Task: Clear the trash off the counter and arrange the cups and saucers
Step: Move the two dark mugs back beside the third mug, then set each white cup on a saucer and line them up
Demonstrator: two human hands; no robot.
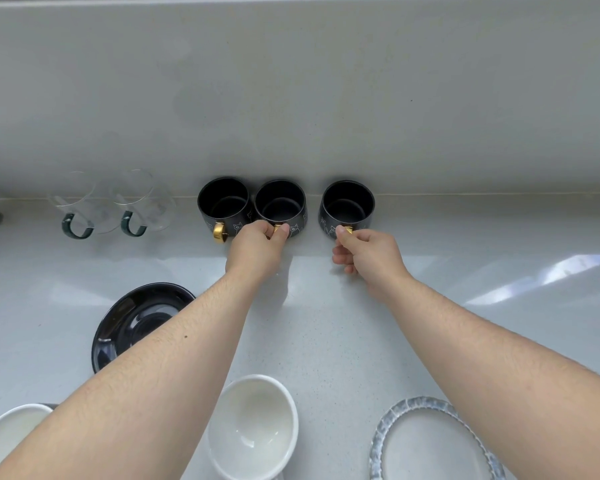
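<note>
A: At the fingertips: left hand [257,245] pinches the gold handle of the middle black cup [280,206], thumb over, fingers curled under. Right hand [368,256] does the same on the right black cup [347,206]. Both closed on handles, nothing loose.

B: Cups sitting or lifted?

A: Look seated on the counter [326,323], against the back wall. Can't tell for sure whether either is raised a hair.

B: Handling?

A: Ceramic by the look, so I'd judge rigid, fairly heavy for a pinch, chip-prone. The glossy handle is probably slick; a finger through the loop is safer than the pinch. Alternative: grip the body.

B: Left of the left fingers?

A: Third black cup [223,202], touching or nearly touching the middle one, handle free. Further left, two glass mugs [108,202] with green handles, fragile.

B: Toward the wrists?

A: Black saucer [132,323] under the left forearm, white bowl [253,424], grey-rimmed plate [426,441], another white dish [4,434] bottom left. No trash visible.
</note>
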